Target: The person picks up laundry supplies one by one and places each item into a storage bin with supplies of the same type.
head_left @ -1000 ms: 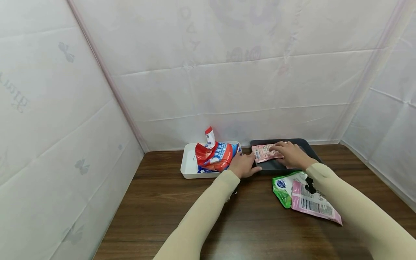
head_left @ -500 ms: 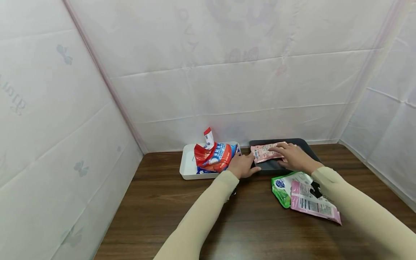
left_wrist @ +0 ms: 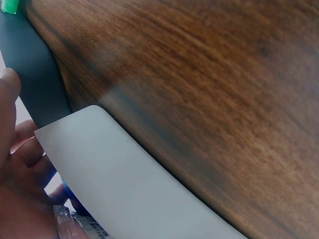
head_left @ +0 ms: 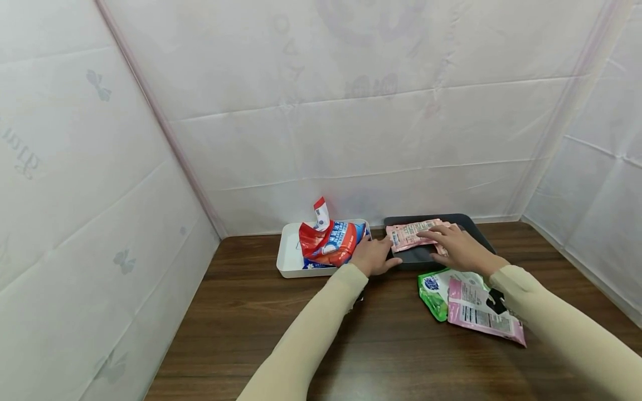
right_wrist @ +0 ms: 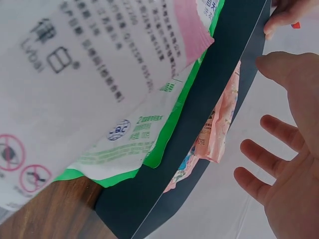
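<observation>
My left hand [head_left: 372,256] lies over the right end of the white tray [head_left: 290,253], beside a red and blue plastic bag [head_left: 333,245]. Its fingers are loosely spread; the left wrist view shows them behind the tray wall [left_wrist: 129,174]. The thumb stretches toward the dark grey tray [head_left: 468,224]. Inside that dark tray lie pink printed packets [head_left: 405,236], partly overlapping. Above them is my right hand [head_left: 458,246], fingers spread and gripping nothing. In the right wrist view its fingertips [right_wrist: 247,147] stand apart from the pink packets [right_wrist: 217,132].
A green and white pouch [head_left: 435,298] and a pink pouch [head_left: 484,318] lie overlapping on the wooden table [head_left: 401,351], in front of the dark tray and beside the right forearm. White sheeting [head_left: 351,139] encloses the table's back and sides.
My right hand has drawn back slightly to the right, and more of the pink packets shows beneath it. My left hand stays at the white tray. The head view shifts slightly.
</observation>
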Demonstrator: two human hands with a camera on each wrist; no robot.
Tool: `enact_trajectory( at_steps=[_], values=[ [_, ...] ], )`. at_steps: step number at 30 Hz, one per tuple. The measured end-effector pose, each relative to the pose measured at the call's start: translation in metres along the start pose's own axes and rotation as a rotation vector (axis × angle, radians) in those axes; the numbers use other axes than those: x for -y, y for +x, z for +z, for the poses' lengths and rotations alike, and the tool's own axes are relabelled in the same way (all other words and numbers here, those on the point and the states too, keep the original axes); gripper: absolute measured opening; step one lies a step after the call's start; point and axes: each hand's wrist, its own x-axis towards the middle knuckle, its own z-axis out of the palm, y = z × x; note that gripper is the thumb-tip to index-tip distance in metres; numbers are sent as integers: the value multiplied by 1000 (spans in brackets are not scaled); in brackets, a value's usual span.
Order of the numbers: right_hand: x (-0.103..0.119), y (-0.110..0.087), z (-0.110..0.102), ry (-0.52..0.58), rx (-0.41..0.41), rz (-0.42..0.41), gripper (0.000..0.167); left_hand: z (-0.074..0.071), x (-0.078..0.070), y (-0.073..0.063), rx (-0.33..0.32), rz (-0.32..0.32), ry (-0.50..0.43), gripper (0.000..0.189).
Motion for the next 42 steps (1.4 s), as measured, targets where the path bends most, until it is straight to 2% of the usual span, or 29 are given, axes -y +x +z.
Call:
enact_trajectory(
  at_steps=[8,15,27,42],
  values=[
    [2,-10,0,4,-3,16,61,0,2,0,-11,12,15,66],
    [3,-18,1,-23,-47,18,58,0,3,-1,-16,11,25,66],
    [7,-39,-3,23,7,87,65,-2,5,-2,-11,18,26,66],
    [17,-60,-2,28,-7,70,65,-1,5,-3,-21,19,28,64]
  ],
)
